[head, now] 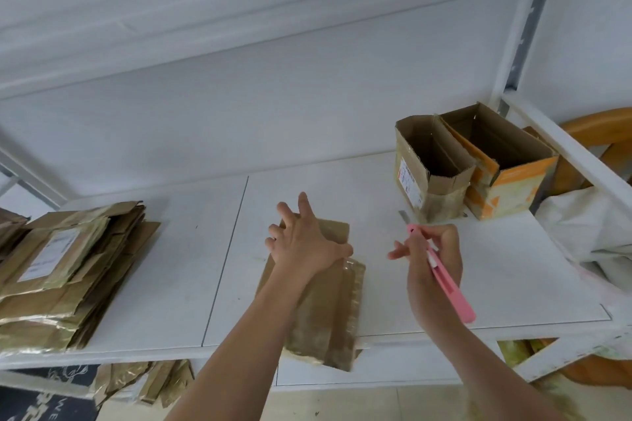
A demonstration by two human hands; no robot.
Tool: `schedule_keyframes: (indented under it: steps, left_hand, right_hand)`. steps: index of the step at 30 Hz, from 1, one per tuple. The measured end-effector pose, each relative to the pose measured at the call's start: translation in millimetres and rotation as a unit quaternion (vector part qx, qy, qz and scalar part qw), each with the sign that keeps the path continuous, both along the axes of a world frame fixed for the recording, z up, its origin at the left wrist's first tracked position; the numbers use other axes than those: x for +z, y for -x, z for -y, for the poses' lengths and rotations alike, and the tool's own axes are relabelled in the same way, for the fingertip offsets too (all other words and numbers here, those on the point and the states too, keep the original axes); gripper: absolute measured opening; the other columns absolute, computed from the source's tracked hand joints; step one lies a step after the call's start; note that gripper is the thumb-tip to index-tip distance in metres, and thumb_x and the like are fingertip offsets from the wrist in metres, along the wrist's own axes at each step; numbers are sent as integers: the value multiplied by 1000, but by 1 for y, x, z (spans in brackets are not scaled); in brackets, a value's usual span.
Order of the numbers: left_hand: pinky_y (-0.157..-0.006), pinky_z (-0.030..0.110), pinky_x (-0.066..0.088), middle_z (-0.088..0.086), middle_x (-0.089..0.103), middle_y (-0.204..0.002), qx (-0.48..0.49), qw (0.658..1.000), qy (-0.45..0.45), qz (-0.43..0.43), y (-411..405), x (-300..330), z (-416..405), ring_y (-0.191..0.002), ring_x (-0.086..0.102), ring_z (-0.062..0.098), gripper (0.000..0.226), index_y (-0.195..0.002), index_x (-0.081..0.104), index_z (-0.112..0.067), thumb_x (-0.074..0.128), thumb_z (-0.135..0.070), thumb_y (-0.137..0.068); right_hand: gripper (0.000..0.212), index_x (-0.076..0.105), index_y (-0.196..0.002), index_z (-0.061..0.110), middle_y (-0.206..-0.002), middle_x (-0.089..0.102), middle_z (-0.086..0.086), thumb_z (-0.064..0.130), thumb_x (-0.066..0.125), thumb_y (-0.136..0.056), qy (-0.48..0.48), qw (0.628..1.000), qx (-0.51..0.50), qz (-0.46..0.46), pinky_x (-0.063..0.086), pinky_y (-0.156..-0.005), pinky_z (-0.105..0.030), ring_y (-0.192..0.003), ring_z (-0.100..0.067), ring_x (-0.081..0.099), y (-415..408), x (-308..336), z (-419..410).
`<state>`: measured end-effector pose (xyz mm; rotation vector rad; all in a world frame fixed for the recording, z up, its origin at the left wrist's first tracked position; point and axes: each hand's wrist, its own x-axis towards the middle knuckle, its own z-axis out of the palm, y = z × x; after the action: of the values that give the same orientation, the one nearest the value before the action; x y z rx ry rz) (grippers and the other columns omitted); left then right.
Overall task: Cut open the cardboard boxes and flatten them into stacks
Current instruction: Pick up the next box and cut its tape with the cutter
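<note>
Pressing flat, the left hand (301, 243) has fingers spread on the flattened cardboard box (321, 301), at its far end. The right hand (432, 260), just right of it, curls round a pink utility knife (444, 275), blade out. Left of the grip: stack of flattened boxes (68, 270) on the white table (513, 270). Beyond the knife: 2 open boxes (475, 161). The stack is cut off by the frame edge.

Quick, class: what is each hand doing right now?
Left hand: open, fingers spread, pressing on the flattened box.
Right hand: gripping the pink knife.
</note>
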<state>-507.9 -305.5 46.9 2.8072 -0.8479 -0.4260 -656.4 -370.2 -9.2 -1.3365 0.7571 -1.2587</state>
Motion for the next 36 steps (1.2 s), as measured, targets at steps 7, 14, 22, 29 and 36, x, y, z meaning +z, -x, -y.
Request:
schedule_keyframes:
  steps: [7, 14, 22, 29, 36]
  left_hand:
    - [-111, 42, 35, -3, 21, -138, -201, 975, 88, 16, -17, 4, 3, -124, 38, 24, 115, -148, 11, -27, 79, -65, -63]
    - [-117, 58, -3, 5, 8, -159, -137, 989, -6, 61, -40, -19, -24, -148, 6, 28, 108, -153, 7, -42, 54, -86, -66]
    - [-121, 44, 4, -10, 23, -154, -189, 976, 64, 91, -51, -25, -50, -142, 19, 12, 103, -148, 21, -53, 38, -94, -54]
    - [-121, 47, 6, -10, 24, -154, -192, 974, 77, 90, -52, -26, -53, -142, 21, 14, 100, -148, 25, -51, 36, -95, -58]
    - [-121, 47, 4, -11, 26, -153, -191, 974, 94, 83, -53, -27, -54, -142, 22, 11, 99, -147, 29, -50, 37, -94, -59]
  right_hand:
    - [15, 49, -91, 20, -85, 69, 12, 8, 51, -100, 2, 1000, -7, -12, 56, -79, -52, -77, -24, 73, -3, -3, 21]
    - [7, 53, -95, 1, -82, 68, -8, 7, 55, -98, -37, 994, 98, -24, 59, -83, -43, -81, -23, 72, -8, -18, 34]
    - [9, 52, -93, -5, -81, 62, -18, 3, 56, -96, -76, 974, 216, -6, 59, -84, -47, -85, -33, 67, -45, -1, 48]
    - [13, 51, -92, 2, -87, 64, -15, 11, 60, -97, -71, 962, 259, -55, 57, -87, -54, -91, -31, 68, -71, -4, 52]
    - [15, 50, -92, -1, -83, 65, -10, 10, 58, -97, -60, 960, 262, -75, 60, -76, -34, -87, -20, 69, -80, -4, 56]
